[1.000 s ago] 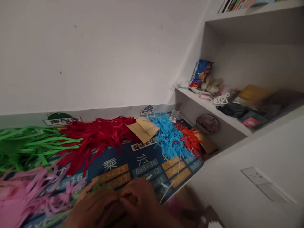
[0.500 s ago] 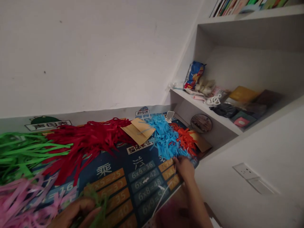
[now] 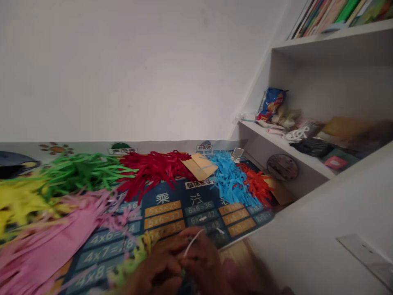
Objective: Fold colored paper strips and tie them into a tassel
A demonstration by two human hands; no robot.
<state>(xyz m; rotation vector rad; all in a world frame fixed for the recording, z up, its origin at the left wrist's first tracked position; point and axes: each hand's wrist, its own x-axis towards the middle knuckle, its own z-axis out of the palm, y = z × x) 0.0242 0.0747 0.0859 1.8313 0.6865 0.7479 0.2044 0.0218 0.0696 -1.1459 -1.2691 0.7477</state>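
Observation:
Near the bottom middle, my left hand [image 3: 158, 264] is closed beside a yellow-green fringed strip [image 3: 135, 254], which runs out from under it. My right hand [image 3: 201, 258] meets it, fingers pinched on a thin white string [image 3: 193, 242] that curves up between the hands. The fingertips and the strip's bunched end are partly hidden and dim. Fringed pieces lie farther off: pink [image 3: 70, 227] and yellow [image 3: 18, 198] at left, green [image 3: 89, 172], dark red [image 3: 156, 168], light blue [image 3: 231, 178] and orange-red [image 3: 254, 184].
A dark printed mat [image 3: 196, 223] with multiplication sums covers the table. A folded tan paper [image 3: 201, 166] lies between the red and blue fringes, a small white-framed object [image 3: 237, 154] behind. White shelves [image 3: 284, 147] at right hold a blue snack bag [image 3: 272, 104] and a black bag [image 3: 311, 146].
My right hand has come back from the blue fringe to my left hand, bringing the white string. The view has swung left, showing the yellow fringe and more of the pink one.

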